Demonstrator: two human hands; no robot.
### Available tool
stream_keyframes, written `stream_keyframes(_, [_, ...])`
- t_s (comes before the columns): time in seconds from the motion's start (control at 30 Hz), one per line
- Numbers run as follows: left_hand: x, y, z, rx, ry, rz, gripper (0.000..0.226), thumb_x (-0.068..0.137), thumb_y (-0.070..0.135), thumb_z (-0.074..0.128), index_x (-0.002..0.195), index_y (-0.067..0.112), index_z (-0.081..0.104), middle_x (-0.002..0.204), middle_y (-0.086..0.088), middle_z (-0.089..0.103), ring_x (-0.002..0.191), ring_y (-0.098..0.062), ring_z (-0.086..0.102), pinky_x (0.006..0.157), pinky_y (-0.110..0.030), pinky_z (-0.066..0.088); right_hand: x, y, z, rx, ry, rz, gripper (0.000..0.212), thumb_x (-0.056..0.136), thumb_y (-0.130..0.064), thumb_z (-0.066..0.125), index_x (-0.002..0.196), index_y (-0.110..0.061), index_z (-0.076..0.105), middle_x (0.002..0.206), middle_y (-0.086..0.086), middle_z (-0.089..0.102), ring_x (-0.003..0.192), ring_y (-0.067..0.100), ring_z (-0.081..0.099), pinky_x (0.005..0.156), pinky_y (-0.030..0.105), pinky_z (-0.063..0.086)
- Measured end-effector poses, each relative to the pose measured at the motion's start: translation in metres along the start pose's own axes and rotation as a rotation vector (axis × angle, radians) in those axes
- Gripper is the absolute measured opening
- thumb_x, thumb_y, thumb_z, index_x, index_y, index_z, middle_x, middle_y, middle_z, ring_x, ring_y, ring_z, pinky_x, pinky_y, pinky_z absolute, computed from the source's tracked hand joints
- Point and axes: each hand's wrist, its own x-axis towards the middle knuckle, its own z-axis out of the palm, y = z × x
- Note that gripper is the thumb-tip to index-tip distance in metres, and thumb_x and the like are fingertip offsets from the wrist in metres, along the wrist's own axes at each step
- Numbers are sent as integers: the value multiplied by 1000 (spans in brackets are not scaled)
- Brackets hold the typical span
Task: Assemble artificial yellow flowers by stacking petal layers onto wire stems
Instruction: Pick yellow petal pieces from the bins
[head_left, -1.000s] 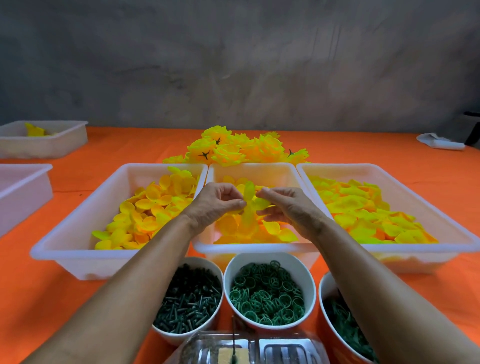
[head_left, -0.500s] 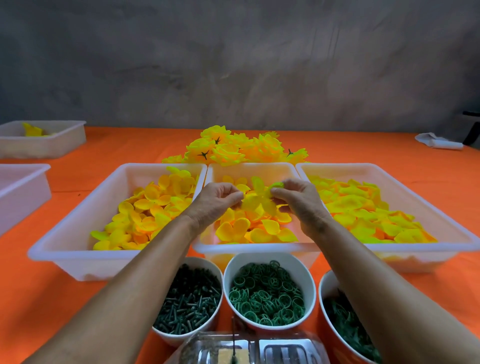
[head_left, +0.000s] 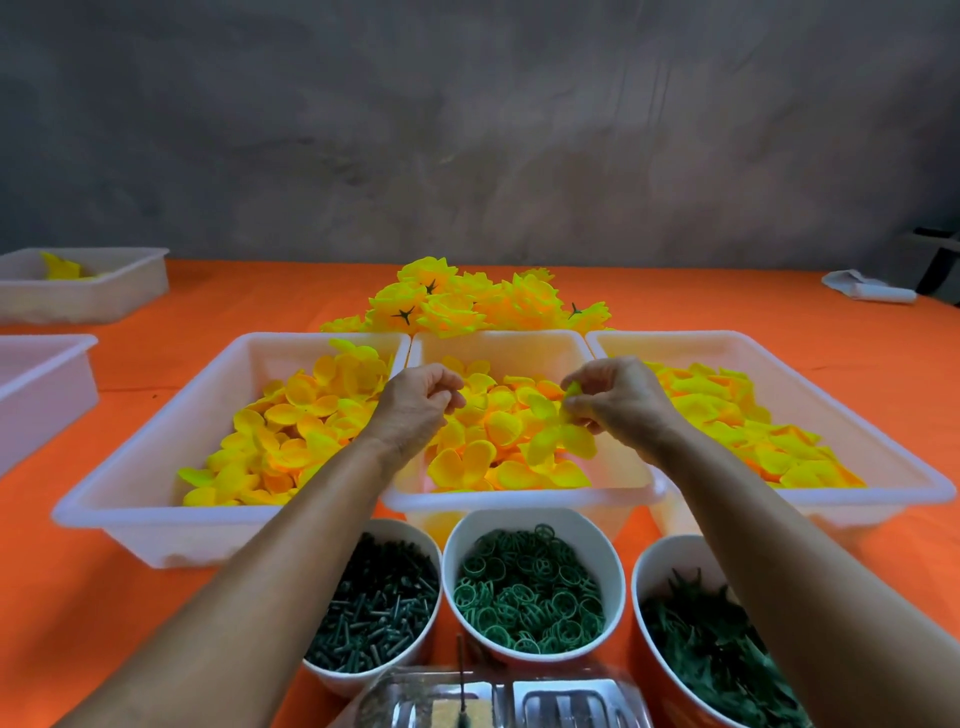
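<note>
Right hand pinched a petal layer lifted above the middle tray, while left hand, now apart, curled holding nothing visible.

**Our bare arms and hands**

We see two bare forearms reaching in from the bottom edge, with no sleeves reaching the visible stretch of either arm. Our left hand and right hand wear no gloves, rings or bands (the wrists are plainly uncovered too). Tendons and knuckles stand out along the backs of both hands.
</note>
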Motion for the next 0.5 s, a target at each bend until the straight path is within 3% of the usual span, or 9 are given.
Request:
stream_keyframes(0.1, [1, -2, 0, 15, 5, 11, 27, 92, -5, 43, 94, 13, 62, 86, -7, 67, 81, -18, 59, 70, -30, 49, 1, 2, 1, -147, -15, -24, 24, 78, 8, 63, 99, -1, 71, 77, 12, 63, 63, 23, 60, 56, 27, 49])
stream_keyframes(0.17, [3, -3, 1, -1, 20, 12, 28, 92, -6, 42, 93, 14, 62, 83, -5, 66, 78, -15, 59, 65, -24, 48, 2, 0, 3, -438, -22, -101, 28, 82, 3, 58, 101, -11, 73, 88, 12, 66, 84, 29, 65, 73, 33, 52])
stream_keyframes(0.27, [4, -4, 1, -12, 30, 12, 30, 91, -9, 40, 94, 13, 60, 83, -4, 64, 75, -10, 57, 61, -19, 46, 1, -9, 6, -861, -214, -107, 33, 86, -4, 50, 112, -13, 69, 114, 13, 66, 106, 32, 60, 84, 36, 51])
stream_keyframes(0.37, [4, -5, 1, 9, 10, 8, 34, 89, -13, 38, 94, 13, 60, 86, -5, 64, 78, -12, 57, 64, -22, 47, 1, -18, 12, -988, -388, -55, 41, 85, 1, 45, 122, -6, 61, 119, 17, 63, 110, 33, 59, 88, 37, 52])
stream_keyframes(0.5, [5, -5, 1, -3, 20, 1, 39, 86, -16, 36, 94, 13, 60, 86, -5, 62, 80, -14, 56, 65, -25, 47, 4, -31, 20, -963, -159, -177, 43, 84, 1, 47, 123, -10, 60, 121, 15, 61, 116, 33, 54, 95, 39, 47])
